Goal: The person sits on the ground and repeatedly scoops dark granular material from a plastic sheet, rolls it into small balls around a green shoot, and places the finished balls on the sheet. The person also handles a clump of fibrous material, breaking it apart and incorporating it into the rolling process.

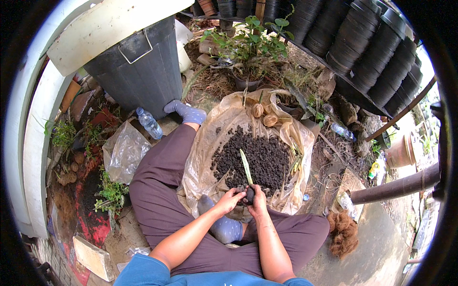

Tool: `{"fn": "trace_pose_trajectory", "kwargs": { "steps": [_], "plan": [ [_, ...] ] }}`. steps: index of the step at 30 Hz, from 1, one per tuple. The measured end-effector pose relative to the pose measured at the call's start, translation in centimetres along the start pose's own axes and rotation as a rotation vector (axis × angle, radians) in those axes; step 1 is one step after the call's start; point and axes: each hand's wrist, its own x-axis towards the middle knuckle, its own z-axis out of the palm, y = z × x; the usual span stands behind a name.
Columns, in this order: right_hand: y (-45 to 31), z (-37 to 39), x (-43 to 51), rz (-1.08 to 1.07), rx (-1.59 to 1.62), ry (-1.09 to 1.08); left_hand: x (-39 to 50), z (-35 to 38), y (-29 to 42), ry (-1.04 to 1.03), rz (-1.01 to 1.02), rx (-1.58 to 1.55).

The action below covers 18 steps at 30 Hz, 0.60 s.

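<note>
Between both hands is a dark ball of soil (250,196) with one long pale green leaf (246,167) standing up from it. My right hand (258,200) holds the ball from the right, its fingers curled around it. My left hand (230,200) touches the ball's left side with its fingertips; whether it grips is unclear. Beyond the hands, a heap of dark crumbly soil (261,153) lies on a spread plastic sheet (200,153). Two string-wrapped balls (270,120) rest at the sheet's far edge, and several cut leaves (296,162) lie at its right.
A grey bin (139,71), a water bottle (149,123) and a clear plastic bag (127,153) are at the left. Brown fibre (342,234) lies by the right knee. A potted plant (248,82) and stacked black pots (354,39) stand beyond the sheet.
</note>
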Motion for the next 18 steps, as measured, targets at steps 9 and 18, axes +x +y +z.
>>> {"fn": "trace_pose_trajectory", "kwargs": {
  "steps": [9,18],
  "plan": [
    [-0.1,0.4,-0.3,-0.014,-0.051,0.021,0.8,-0.3,-1.3,0.020,0.027,0.128],
    [0.6,0.2,0.0,-0.030,-0.215,0.012,1.0,-0.4,-2.3,0.051,0.010,0.213]
  ]
}}
